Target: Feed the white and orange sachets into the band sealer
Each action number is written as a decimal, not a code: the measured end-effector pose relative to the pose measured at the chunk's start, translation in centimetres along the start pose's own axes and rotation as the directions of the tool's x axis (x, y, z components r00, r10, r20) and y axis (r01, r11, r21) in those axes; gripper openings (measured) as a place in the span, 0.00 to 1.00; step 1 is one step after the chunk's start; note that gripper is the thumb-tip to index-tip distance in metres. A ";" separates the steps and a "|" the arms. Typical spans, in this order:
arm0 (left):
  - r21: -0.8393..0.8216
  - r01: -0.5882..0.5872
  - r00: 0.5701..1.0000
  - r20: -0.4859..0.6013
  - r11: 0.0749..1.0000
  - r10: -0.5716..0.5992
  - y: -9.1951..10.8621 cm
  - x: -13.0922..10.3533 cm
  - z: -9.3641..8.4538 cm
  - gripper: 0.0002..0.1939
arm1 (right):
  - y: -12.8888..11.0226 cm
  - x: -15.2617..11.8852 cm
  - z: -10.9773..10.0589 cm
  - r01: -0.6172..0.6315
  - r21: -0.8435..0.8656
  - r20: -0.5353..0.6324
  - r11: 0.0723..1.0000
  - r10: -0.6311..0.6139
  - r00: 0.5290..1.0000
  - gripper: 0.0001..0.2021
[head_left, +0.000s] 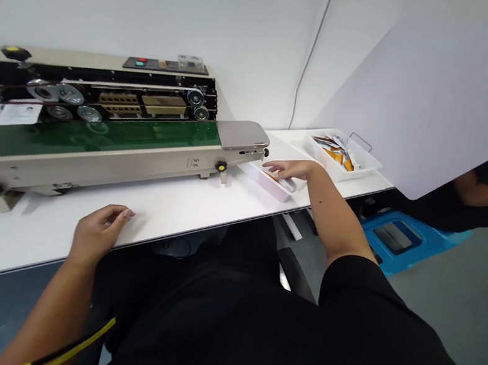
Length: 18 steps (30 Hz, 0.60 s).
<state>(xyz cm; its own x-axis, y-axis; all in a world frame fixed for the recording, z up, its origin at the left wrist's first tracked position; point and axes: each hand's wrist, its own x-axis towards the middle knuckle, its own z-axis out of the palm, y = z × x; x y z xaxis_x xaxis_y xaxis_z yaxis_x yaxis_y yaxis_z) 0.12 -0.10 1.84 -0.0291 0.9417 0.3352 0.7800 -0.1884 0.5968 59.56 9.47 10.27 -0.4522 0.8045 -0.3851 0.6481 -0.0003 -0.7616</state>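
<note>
Left hand curled nearly shut, seemingly empty, near desk front edge; right hand half-open to fit tray, hold unclear.

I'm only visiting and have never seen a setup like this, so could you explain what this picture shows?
There's no robot: a camera on someone's head looks down at their bare hands. On the white table stands what looks like a band sealer with a green conveyor belt. The right hand reaches into the near tray, over small packets; its grip is unclear. The left hand is curled, with nothing visible in it. The far tray holds orange-and-silver packets.
</note>
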 end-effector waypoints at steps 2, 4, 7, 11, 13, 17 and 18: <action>0.009 -0.007 1.000 0.001 1.000 0.007 0.0 0.0 0.0 0.18 | 0.0 0.2 0.5 -0.003 -0.027 -0.025 1.000 0.002 1.000 0.42; 0.024 -0.006 1.000 0.004 1.000 0.006 0.1 0.0 0.0 0.18 | 0.0 0.5 1.0 -0.026 -0.021 -0.075 0.999 0.024 0.997 0.41; 0.031 0.001 1.000 -0.002 1.000 -0.001 0.1 -0.1 0.0 0.18 | 0.4 1.0 1.3 -0.011 0.025 -0.125 1.000 0.015 0.992 0.40; 0.018 -0.011 1.000 -0.007 1.000 0.011 0.4 -0.1 0.0 0.18 | 0.7 1.4 1.5 0.077 0.077 -0.083 0.994 -0.071 0.994 0.39; 0.023 -0.016 1.000 -0.008 1.000 0.016 0.6 -0.2 0.0 0.18 | 0.7 1.6 1.6 0.100 0.083 -0.081 0.992 -0.093 0.992 0.37; 0.036 -0.012 1.000 0.000 0.999 0.012 0.7 -0.2 0.0 0.18 | 0.9 1.7 1.7 -0.005 -0.032 -0.314 0.999 -0.006 0.950 0.35; 0.037 -0.014 1.000 0.004 0.999 0.013 0.7 -0.2 0.0 0.18 | 0.9 1.7 1.7 -0.053 -0.062 -0.370 0.997 0.026 0.929 0.36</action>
<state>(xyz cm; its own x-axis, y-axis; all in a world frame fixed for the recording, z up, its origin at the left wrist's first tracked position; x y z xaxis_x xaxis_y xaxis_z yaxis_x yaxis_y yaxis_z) 0.63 -0.43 2.21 -0.0158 0.9403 0.3401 0.8030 -0.1907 0.5647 58.31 9.85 8.03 -0.1761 0.9669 -0.1849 0.7076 -0.0063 -0.7066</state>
